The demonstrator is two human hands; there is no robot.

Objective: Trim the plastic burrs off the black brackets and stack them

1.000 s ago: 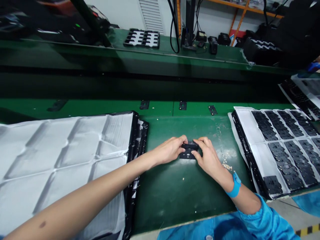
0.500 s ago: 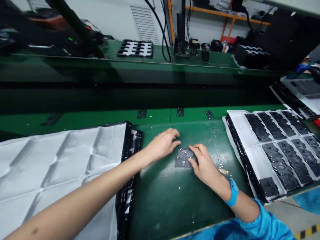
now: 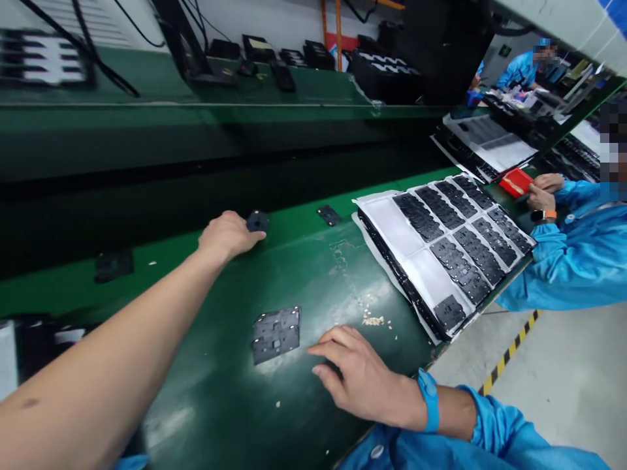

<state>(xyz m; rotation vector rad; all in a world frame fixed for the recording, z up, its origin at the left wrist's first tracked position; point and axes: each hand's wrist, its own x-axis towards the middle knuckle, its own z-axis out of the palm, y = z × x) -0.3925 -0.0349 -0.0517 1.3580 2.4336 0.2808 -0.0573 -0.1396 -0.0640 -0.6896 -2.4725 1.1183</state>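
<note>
My left hand [image 3: 228, 236] reaches to the bright green strip at the back of the bench. Its thumb and fingers close on the edge of a small black plate [image 3: 257, 220]. A few joined or closely laid dark grey plates [image 3: 277, 334] with small shiny points lie flat on the green bench. Just right of them, my right hand [image 3: 365, 378] hovers low, thumb and fingers apart, holding nothing. Two more black plates lie on the strip, one to the left [image 3: 113, 265] and one to the right [image 3: 328, 215].
On the right, a stack of white-lined trays [image 3: 386, 219] carries rows of dark plates. Pale crumbs [image 3: 373, 320] are scattered near it. A co-worker's hands [image 3: 543, 189] hold a red object [image 3: 516, 183]. A raised green shelf [image 3: 161, 91] runs behind, with cables and black devices.
My left hand has moved from beside the grey plates to the strip and taken hold of a black plate. The right hand has let go of the grey plates. The view has swung right.
</note>
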